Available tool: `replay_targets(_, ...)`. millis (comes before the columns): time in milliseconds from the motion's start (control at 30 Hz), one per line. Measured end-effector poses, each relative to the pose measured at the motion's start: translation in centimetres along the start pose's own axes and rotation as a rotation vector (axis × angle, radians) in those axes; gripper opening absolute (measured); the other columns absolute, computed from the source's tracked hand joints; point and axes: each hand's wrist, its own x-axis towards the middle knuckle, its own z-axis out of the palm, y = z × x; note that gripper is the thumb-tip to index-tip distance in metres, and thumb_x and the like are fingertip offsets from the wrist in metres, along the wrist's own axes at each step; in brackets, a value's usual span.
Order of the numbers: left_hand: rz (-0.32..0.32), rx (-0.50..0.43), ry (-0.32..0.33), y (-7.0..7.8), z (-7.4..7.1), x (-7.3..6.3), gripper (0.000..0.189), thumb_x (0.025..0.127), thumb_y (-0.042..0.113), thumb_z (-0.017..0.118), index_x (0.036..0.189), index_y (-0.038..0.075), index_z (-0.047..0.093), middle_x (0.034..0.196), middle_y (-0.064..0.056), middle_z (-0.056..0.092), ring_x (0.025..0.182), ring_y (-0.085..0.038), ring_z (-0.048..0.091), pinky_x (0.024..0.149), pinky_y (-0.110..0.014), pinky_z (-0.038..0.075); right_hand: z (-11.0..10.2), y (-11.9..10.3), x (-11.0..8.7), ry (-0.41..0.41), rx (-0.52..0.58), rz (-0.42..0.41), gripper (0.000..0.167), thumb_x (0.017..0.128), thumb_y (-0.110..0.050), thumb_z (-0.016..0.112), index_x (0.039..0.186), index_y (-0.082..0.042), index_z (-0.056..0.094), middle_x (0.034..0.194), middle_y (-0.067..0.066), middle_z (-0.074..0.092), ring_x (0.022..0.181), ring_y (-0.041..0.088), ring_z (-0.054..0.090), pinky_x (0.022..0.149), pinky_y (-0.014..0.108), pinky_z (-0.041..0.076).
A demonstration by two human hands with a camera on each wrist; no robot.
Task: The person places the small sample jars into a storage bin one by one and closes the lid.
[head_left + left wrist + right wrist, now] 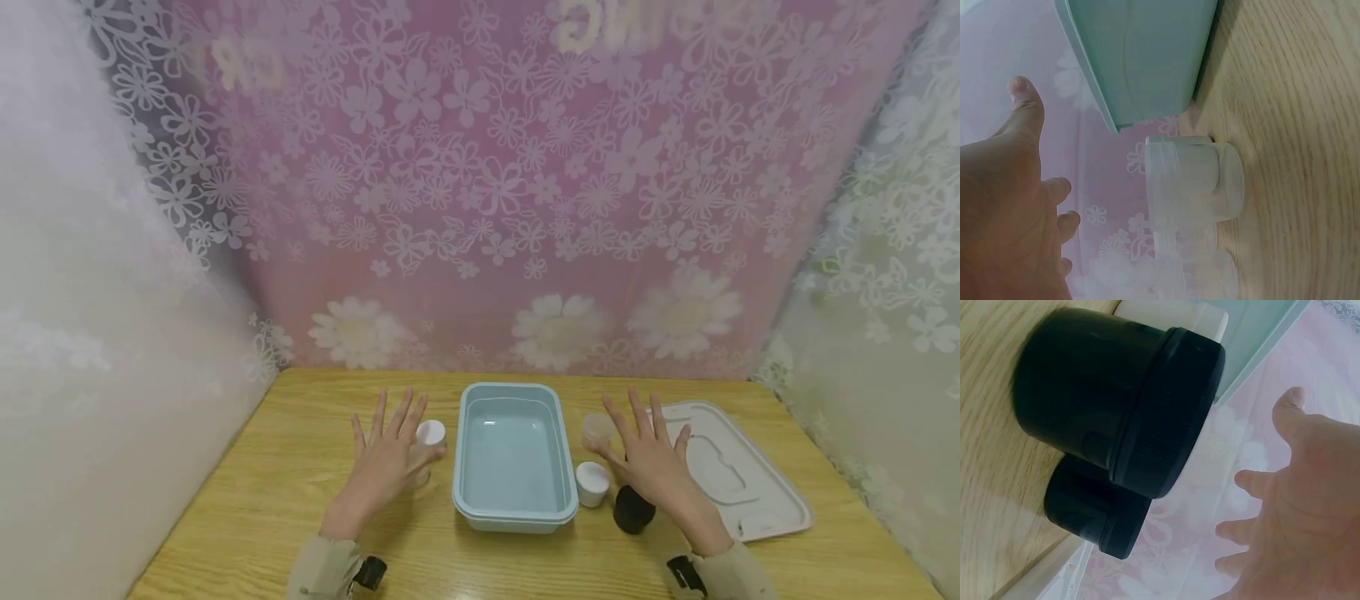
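Observation:
My left hand [384, 468], its fingers spread, hovers palm down left of a light blue plastic box [515, 450]. Below it in the left wrist view stand several clear lidded jars [1232, 187], with a white jar [1200, 164] showing through the nearest. On the box's other side my right hand [654, 462] is also spread and holds nothing. Beneath that hand stand two black screw-top jars, a nearer one [1085, 387] and a smaller-looking one [1088, 506]. A white jar [592, 485] stands against the box's right side. Partly behind the right fingers is a clear jar [596, 427].
A whitish molded box lid [750, 479] lies flat at the right, partly under the right hand in the head view. The wooden table [247, 500] ends at a pink flowered curtain [480, 208] behind, with pale sheets at both sides.

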Motion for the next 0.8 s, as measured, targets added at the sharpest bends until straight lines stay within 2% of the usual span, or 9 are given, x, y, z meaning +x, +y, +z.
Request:
replay_targets(133,-0.005,-0.017,-0.003,-0.1,-0.5,0.3,0.086,0.094,0.056,0.062,0.163,0.019,0.025,0.168,-0.009,0.017,0.155,-0.038,-0.008,0.112,-0.076,-0.013,-0.2,-0.1,0.1,0.017,-0.009,-0.018,0.081,0.098,-0.057,0.058,0.162,-0.018,0.028,0.165,0.028,0.012,0.151,0.052,-0.001,0.099,0.089,0.002)
replay_targets(267,0.002,-0.051,0.010,0.0,-1.6,0.8,0.082,0.097,0.054,0.060,0.162,0.017,0.027,0.168,-0.011,0.021,0.155,-0.041,-0.001,0.111,-0.079,-0.006,-0.6,-0.5,0.0,0.031,-0.004,-0.064,0.078,0.100,-0.053,0.058,0.162,-0.017,0.027,0.165,0.025,0.016,0.152,0.050,0.005,0.103,0.086,0.009)
replay_targets(433,0.021,-0.143,0.054,-0.6,-2.8,1.0,0.074,0.100,0.043,0.062,0.160,0.012,0.031,0.165,-0.014,0.029,0.154,-0.041,0.010,0.113,-0.079,0.004,-0.4,-1.6,-0.4,0.101,0.007,-0.186,0.071,0.101,-0.044,0.060,0.159,-0.012,0.036,0.164,0.018,0.029,0.150,0.045,0.022,0.111,0.077,0.019)
replay_targets(567,0.037,-0.195,0.099,-1.5,-3.4,0.8,0.065,0.103,0.035,0.060,0.157,0.008,0.037,0.158,-0.020,0.040,0.150,-0.044,0.024,0.114,-0.075,0.019,0.4,-2.7,-1.1,0.145,-0.009,-0.302,0.067,0.101,-0.039,0.062,0.157,-0.011,0.039,0.162,0.015,0.035,0.148,0.040,0.030,0.112,0.071,0.026)
replay_targets(733,0.012,-0.268,0.128,-2.8,-4.0,-0.1,0.056,0.106,0.033,0.056,0.151,0.003,0.045,0.152,-0.024,0.046,0.143,-0.048,0.037,0.111,-0.069,0.032,1.5,-4.0,-2.1,0.169,-0.074,-0.430,0.068,0.101,-0.043,0.059,0.156,-0.008,0.040,0.159,0.015,0.040,0.145,0.039,0.037,0.109,0.069,0.034)
replay_targets(800,0.003,-0.293,0.142,-3.5,-4.1,-0.5,0.053,0.106,0.030,0.056,0.149,0.001,0.048,0.149,-0.023,0.049,0.140,-0.047,0.041,0.111,-0.067,0.034,1.7,-4.5,-2.6,0.161,-0.097,-0.450,0.069,0.101,-0.046,0.058,0.155,-0.007,0.042,0.158,0.015,0.041,0.144,0.038,0.039,0.109,0.069,0.035)
